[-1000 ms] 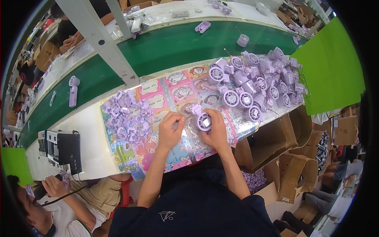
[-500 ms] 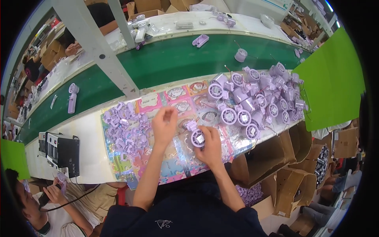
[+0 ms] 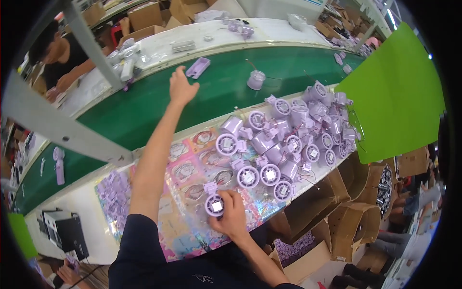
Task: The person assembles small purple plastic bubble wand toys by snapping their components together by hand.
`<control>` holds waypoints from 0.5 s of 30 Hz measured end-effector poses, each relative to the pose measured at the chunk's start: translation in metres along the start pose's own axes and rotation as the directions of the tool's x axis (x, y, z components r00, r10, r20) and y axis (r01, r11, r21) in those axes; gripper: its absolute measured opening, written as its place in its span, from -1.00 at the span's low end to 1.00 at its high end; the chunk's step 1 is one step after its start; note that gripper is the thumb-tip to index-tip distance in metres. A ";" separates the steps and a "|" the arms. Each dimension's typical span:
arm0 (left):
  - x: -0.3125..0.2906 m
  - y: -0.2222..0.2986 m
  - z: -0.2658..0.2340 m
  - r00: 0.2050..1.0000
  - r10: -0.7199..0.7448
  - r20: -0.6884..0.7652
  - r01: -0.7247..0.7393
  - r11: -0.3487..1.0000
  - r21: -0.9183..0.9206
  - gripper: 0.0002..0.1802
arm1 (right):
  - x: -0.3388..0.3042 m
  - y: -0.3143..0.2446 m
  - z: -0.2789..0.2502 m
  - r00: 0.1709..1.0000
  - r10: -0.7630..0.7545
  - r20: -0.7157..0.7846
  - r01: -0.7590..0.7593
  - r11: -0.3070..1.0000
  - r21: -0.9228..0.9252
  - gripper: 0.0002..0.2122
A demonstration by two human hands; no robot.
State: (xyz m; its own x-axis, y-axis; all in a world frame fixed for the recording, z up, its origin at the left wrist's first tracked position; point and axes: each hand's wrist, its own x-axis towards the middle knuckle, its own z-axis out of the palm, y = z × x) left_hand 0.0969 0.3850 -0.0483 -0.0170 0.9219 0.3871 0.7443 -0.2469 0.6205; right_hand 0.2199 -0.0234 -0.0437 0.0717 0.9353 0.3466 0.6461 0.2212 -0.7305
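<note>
My left hand (image 3: 183, 90) is stretched out over the green conveyor belt, fingers apart, with nothing in it. Its fingertips are close beside a lilac elongated plastic shell (image 3: 198, 68) lying on the belt; whether they touch it I cannot tell. Low over the colourful sheet on the bench, my right hand (image 3: 231, 215) grips a lilac round fan housing (image 3: 210, 205). That part has a spoked ring, a pale square in its middle and a small bracket on top. My right fingers cover its right side.
A heap of lilac fan housings (image 3: 288, 139) with thin wires lies to the right. Small lilac brackets (image 3: 114, 195) are piled left of the printed sheet (image 3: 183, 231). A black-and-white device (image 3: 65, 231), a slanted metal post (image 3: 72, 132), a green panel (image 3: 394, 96) and cardboard boxes (image 3: 353, 226) surround the bench.
My left hand has moved from above the sheet forward to the shell on the belt. My right hand keeps its hold on the fan housing. The whole view has shifted.
</note>
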 end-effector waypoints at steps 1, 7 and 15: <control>0.013 -0.007 0.008 0.999 0.022 -0.048 -0.019 0.998 0.055 -0.10 | 0.001 -0.002 0.001 1.000 0.004 -0.009 -0.004 1.000 0.006 -0.40; 0.035 -0.011 0.038 0.995 -0.070 0.067 0.056 0.979 0.197 -0.18 | 0.003 0.001 0.000 0.999 0.029 0.016 -0.029 1.000 0.000 -0.39; -0.030 0.021 -0.031 0.982 -0.180 0.053 0.176 0.982 0.065 -0.23 | 0.002 -0.001 0.002 1.000 -0.011 -0.024 0.011 1.000 0.007 -0.42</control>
State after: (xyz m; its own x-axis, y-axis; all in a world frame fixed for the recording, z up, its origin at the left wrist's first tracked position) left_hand 0.0929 0.3425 -0.0260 -0.1151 0.9658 0.2325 0.7713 -0.0606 0.6336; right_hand 0.2183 -0.0213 -0.0436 0.0830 0.9258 0.3688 0.6415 0.2336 -0.7307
